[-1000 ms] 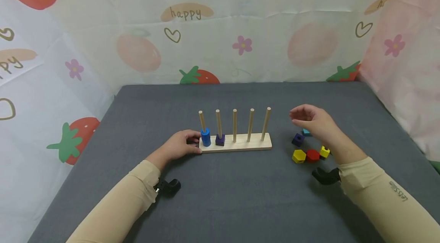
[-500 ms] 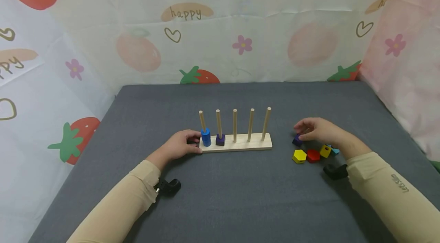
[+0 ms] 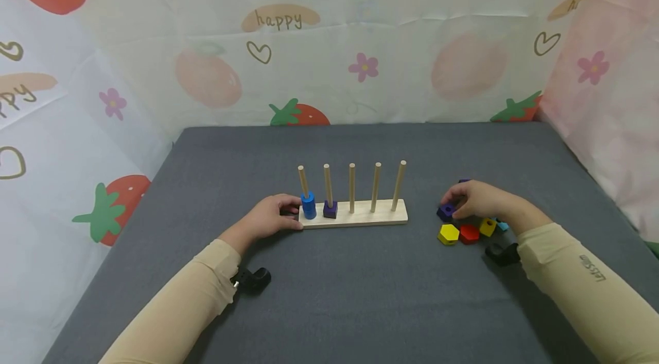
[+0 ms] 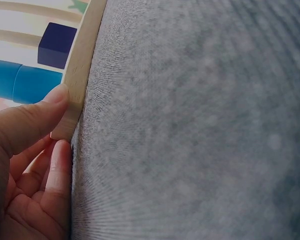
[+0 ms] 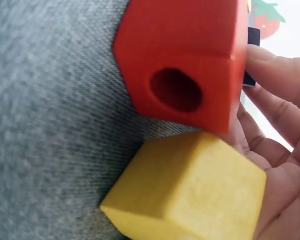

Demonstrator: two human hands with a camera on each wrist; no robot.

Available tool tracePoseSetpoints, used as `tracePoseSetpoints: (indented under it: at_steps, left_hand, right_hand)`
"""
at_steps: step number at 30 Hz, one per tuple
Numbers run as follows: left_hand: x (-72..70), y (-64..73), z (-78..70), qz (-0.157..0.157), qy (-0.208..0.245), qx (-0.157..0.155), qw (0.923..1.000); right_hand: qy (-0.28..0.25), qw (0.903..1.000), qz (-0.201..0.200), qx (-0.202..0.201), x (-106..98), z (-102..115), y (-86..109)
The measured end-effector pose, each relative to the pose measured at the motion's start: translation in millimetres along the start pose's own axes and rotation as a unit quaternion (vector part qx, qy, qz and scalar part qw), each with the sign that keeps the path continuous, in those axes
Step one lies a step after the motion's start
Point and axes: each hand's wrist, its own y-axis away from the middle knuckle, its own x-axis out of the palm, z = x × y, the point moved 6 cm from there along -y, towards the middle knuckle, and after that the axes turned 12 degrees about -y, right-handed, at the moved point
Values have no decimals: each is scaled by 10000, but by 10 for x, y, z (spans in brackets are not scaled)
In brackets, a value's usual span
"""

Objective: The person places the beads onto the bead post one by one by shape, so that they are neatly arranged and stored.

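Observation:
A wooden peg board (image 3: pixel 362 218) with several upright pegs lies mid-table. Two blue cylinders (image 3: pixel 308 206) are stacked on its leftmost peg, and a purple square block (image 3: pixel 330 210) sits low on the peg beside it. My left hand (image 3: pixel 268 216) grips the board's left end; in the left wrist view the thumb (image 4: pixel 57 95) presses on the base edge. At the right, my right hand (image 3: pixel 481 201) pinches a purple block (image 3: pixel 445 212) whose hole shows from above. In the right wrist view that block (image 5: pixel 253 36) is mostly hidden behind a red block (image 5: pixel 185 60).
Near the right hand lie a yellow hexagonal block (image 3: pixel 448 234), a red hexagonal block (image 3: pixel 469 233), another yellow block (image 3: pixel 487 227) and a light blue piece (image 3: pixel 501 225). A purple edge (image 3: pixel 464 181) shows behind the right hand. Grey cloth (image 3: pixel 360 295) covers the table.
My right hand has come down from above the pieces and taken hold of the purple block. A purple edge has come into view behind it. My left hand stays on the board.

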Motion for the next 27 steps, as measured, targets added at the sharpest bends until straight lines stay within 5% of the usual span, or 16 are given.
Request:
tracePoseSetpoints:
  at_steps: [18, 27]
  left_hand:
    - [15, -21, 22, -14, 48, 37, 10000]
    - [6, -22, 30, -24, -63, 36, 10000]
  right_hand:
    - [202, 9988, -365, -241, -51, 58, 44]
    - [-380, 9945, -788, -570, -111, 319, 121]
